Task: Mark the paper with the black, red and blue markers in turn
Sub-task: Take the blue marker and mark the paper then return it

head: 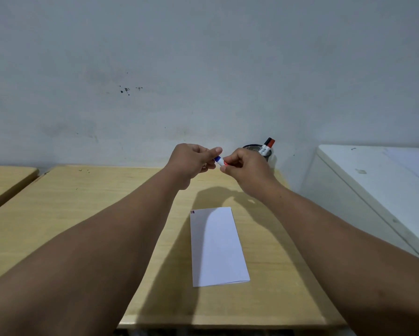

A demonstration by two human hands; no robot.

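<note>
Grip: left hand [191, 159] and right hand [243, 166] both pinch blue marker [219, 161], frame centre.
Paper [217, 246]: flat on table [82, 214], lower centre.
Holder [258, 150]: black and red markers [268, 144] inside.

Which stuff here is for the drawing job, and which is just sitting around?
For the job:
blue marker, held in both hands
paper
black and red markers in the mesh cup

Just there:
white cabinet
second table
</note>
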